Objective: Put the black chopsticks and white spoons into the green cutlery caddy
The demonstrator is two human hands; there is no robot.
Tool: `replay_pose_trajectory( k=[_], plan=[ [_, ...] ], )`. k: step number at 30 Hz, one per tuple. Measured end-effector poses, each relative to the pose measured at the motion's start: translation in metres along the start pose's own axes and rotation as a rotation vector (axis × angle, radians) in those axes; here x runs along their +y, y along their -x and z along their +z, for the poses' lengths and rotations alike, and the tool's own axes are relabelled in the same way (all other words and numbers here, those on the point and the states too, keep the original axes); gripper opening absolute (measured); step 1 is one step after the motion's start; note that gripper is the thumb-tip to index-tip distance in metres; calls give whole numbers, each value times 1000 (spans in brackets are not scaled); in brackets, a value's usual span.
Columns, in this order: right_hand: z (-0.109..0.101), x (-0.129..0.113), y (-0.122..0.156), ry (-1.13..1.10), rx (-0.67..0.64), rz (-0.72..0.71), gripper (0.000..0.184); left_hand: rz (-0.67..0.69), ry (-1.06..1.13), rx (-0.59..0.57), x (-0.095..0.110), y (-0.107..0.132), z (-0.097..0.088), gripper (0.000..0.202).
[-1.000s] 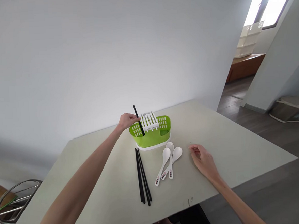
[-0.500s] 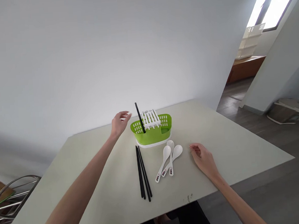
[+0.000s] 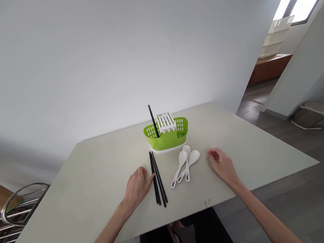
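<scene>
My left hand [image 3: 137,184] is open above the left side of several black chopsticks [image 3: 160,184] lying on the table. Its thumb is at the chopsticks' edge, apparently touching them, while the other fingers are bent and partly hidden. To the right of the white spoons [image 3: 182,159], my right hand [image 3: 222,165] rests on the tabletop, loosely curled with nothing in it. The three spoons overlap, bowls pointing away from me. Behind them stands a green basket [image 3: 166,142] with a white base and a white slotted rack [image 3: 166,122]. Black chopsticks [image 3: 153,120] stand tilted in its left compartment.
The pale table [image 3: 99,170] runs back to a plain wall [image 3: 118,58]. A metal-framed stool or chair [image 3: 18,209] is at the lower left. Off the table's right side, a covered bin-like container [image 3: 315,114] is on the floor.
My left hand has come from beside the basket down toward me to the chopsticks on the table. My right hand stays by the spoons. The view has shifted slightly.
</scene>
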State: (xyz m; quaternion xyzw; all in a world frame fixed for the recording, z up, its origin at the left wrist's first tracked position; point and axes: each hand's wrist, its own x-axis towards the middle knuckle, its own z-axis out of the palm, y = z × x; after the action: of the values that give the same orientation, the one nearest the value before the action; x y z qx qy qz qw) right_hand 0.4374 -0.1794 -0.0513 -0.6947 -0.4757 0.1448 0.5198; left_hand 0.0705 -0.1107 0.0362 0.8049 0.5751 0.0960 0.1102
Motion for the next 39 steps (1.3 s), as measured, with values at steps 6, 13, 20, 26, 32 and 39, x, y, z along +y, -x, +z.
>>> replay_pose_trajectory(
  k=[6,13,20,26,32,39],
  plan=[
    [-1,0,1,-2,14,7,27,-35,-65,-36,1,-1,-6,33],
    [-3,2,1,7,-2,-4,28,-76,-52,-115,10,-6,-13,33],
    [-4,1,1,5,-5,8,28,-73,-96,-149,14,-7,-12,29],
    [-5,0,1,-1,-3,12,27,-58,-42,-131,14,-6,-11,27],
    [-5,0,2,13,-8,27,27,-58,-61,-122,23,-4,-6,30],
    [-6,2,1,9,-3,18,27,-73,-229,-194,25,-12,-25,21]
  ],
)
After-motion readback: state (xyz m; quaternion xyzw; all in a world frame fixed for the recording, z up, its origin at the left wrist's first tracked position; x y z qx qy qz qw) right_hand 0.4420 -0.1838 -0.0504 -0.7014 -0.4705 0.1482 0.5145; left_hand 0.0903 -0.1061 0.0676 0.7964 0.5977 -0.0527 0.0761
